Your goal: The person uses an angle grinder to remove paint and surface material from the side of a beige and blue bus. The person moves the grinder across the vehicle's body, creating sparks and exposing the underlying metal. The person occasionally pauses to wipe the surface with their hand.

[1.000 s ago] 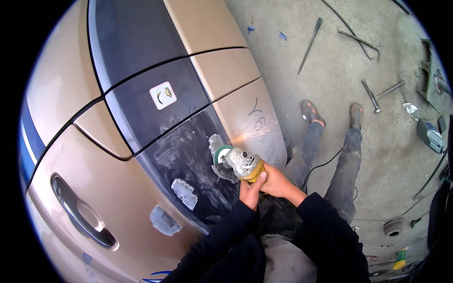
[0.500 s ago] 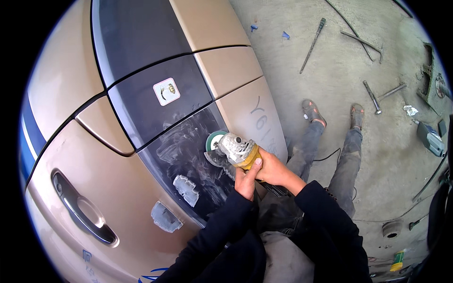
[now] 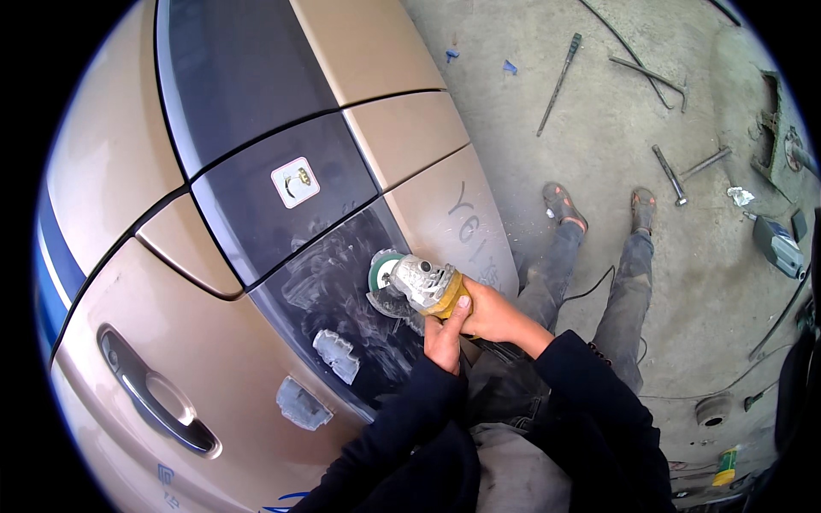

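Both your hands are closed on the grinder (image 3: 434,286): left hand (image 3: 445,344) wraps the yellow body from the near side, right hand (image 3: 500,315) from the right. Grinder sits over the dark panel (image 3: 342,291), disc (image 3: 382,272) to its left; contact with the surface can't be made out.

Seam (image 3: 316,240) runs beyond the disc; ragged grey patches (image 3: 336,355) lie nearer you. Tan strip (image 3: 419,197) borders the panel on the right, then concrete floor (image 3: 513,120) past its curved edge. Bar (image 3: 560,84) and hammer (image 3: 668,175) lie there, well apart from the grinder. Cable (image 3: 590,293) loops beside your legs (image 3: 556,261).

Markings: square pink-edged sticker (image 3: 296,182) with a picture, across the seam; dark handwritten characters (image 3: 469,227) on the strip; blue print (image 3: 167,477) lower left, too small to read.
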Demonstrator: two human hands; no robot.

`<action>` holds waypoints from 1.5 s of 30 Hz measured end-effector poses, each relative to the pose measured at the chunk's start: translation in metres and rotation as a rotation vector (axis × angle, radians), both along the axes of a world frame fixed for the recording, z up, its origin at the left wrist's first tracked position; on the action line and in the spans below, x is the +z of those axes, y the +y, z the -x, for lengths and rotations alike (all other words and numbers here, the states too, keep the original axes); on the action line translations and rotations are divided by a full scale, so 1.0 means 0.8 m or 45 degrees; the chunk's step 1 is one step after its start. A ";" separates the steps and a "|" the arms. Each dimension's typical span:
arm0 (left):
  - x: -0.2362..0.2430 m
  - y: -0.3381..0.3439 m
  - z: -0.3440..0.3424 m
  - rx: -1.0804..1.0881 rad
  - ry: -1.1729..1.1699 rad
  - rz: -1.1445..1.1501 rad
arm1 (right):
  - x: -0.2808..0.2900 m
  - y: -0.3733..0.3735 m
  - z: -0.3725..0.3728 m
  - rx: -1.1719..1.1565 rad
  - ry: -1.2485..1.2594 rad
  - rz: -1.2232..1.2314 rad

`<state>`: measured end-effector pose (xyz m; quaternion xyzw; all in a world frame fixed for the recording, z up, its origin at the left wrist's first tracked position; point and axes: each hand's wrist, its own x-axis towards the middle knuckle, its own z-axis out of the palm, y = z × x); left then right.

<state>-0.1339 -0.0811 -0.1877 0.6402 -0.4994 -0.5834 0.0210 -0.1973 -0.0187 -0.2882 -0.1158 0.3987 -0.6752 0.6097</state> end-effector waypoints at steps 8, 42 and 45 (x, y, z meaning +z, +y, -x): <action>-0.011 0.000 0.001 0.017 -0.002 0.003 | -0.011 -0.001 -0.002 0.008 0.061 -0.008; -0.020 -0.038 0.020 -0.072 -0.099 -0.173 | -0.018 -0.018 0.015 0.031 -0.023 -0.172; -0.017 -0.009 0.002 -0.067 -0.109 -0.005 | -0.012 -0.001 -0.011 -0.102 0.004 -0.099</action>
